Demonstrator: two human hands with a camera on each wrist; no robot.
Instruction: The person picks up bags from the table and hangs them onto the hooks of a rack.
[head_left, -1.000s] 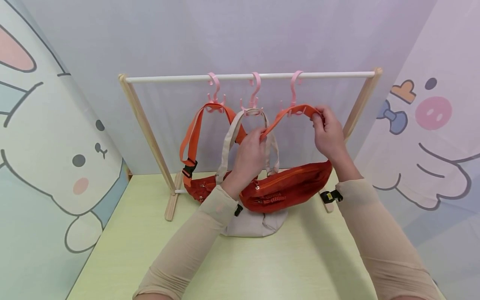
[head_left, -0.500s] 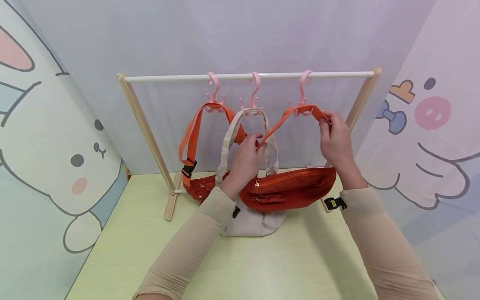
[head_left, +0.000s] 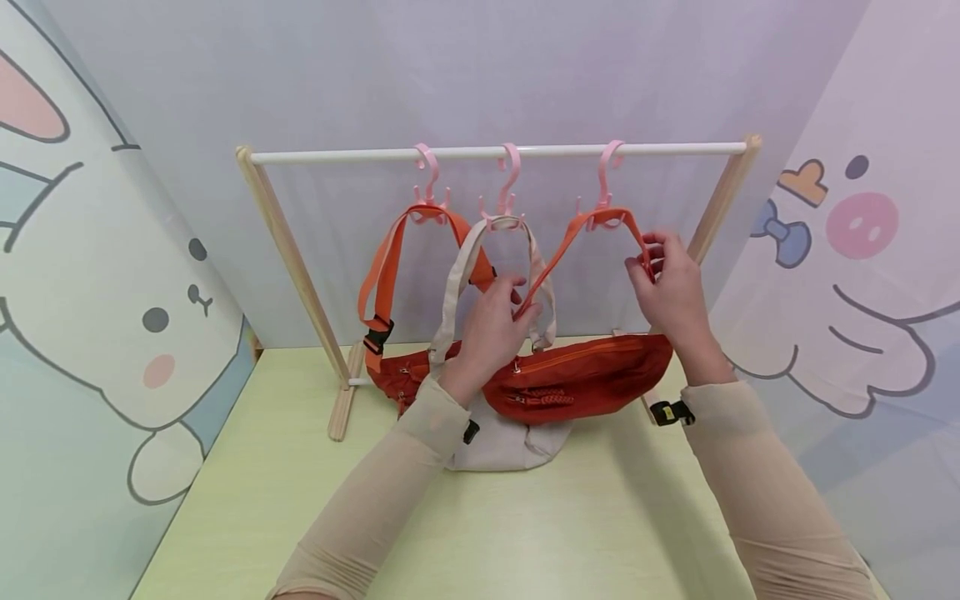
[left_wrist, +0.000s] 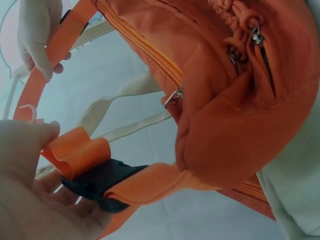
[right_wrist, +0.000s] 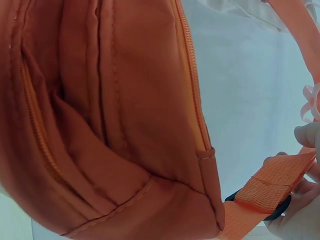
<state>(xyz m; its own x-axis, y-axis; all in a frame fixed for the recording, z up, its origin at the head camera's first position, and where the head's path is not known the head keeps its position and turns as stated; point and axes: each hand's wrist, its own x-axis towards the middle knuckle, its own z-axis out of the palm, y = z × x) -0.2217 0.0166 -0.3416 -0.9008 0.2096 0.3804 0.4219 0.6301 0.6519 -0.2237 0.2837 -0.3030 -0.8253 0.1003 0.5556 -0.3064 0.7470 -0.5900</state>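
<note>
A rust-orange waist bag [head_left: 592,383] hangs at the right from a pink hook [head_left: 604,179], its orange strap [head_left: 626,218] looped over the hook's prongs. My left hand [head_left: 491,333] holds the left side of the strap low down. In the left wrist view the thumb lies against the webbing [left_wrist: 80,150] and the fingers curl under the black buckle [left_wrist: 100,180]. My right hand [head_left: 675,296] has the strap's right side between thumb and fingers. In the right wrist view, webbing [right_wrist: 275,180] crosses in front of its fingers.
Another orange waist bag [head_left: 386,375] and a cream bag [head_left: 450,308] hang from pink hooks to the left. A white rail [head_left: 337,156] on wooden legs [head_left: 292,258] carries all three hooks. The pale yellow table [head_left: 487,533] lies below.
The right-hand hook first slid rightward along the rail with the strap, then stayed. My left hand has slid down the strap. My right hand has moved right and lower, its fingers looser now.
</note>
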